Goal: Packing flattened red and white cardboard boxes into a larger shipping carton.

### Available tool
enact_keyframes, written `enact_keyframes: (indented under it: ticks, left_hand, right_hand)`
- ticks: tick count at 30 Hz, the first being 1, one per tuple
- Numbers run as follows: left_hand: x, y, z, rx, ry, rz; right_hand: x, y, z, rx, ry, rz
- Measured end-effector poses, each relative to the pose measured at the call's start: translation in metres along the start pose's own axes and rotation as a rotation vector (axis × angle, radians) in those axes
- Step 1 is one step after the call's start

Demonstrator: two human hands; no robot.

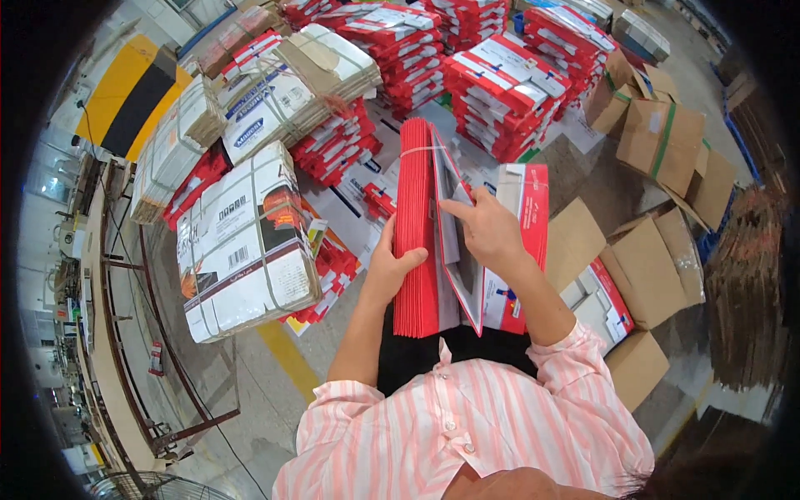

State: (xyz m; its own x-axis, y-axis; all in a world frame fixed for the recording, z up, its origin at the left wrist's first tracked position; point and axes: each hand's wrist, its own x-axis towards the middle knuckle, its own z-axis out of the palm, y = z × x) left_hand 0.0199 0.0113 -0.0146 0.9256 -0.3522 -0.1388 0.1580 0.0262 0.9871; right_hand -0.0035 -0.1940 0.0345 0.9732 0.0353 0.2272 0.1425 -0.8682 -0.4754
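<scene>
A thick upright bundle of flat red cartons [417, 192] stands in front of my body, with a pale band round its upper part. My left hand [395, 265] holds it from the left, the thumb lying across its front. On the bundle's right side a flat red-and-white carton [458, 250] leans away at its lower end. My right hand [490, 229] grips this carton at its edge, index finger stretched over its grey inner face and the other fingers curled. Another red-and-white carton [535, 217] lies just right of that hand.
Strapped white carton bundles [242, 242] lie at the left. Several red-and-white stacks [504, 92] stand at the far side. Open brown boxes [654, 267] are at the right, beside piled brown cardboard [750, 300]. A metal-framed table [112, 333] runs along the left.
</scene>
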Motion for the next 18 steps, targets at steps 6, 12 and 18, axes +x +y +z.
enact_keyframes:
  ticks: [6,12,18]
  left_hand:
    - [0.001,0.0,0.001,-0.038,-0.027,0.015]
    - [-0.004,0.003,0.01,-0.084,-0.028,-0.007]
    - [-0.005,0.006,0.011,-0.038,-0.038,0.026]
  right_hand:
    - [0.005,0.014,0.004,0.231,0.095,0.029]
    - [0.008,-0.006,0.003,0.186,0.067,0.135]
    - [0.007,-0.001,0.003,0.274,0.113,0.124]
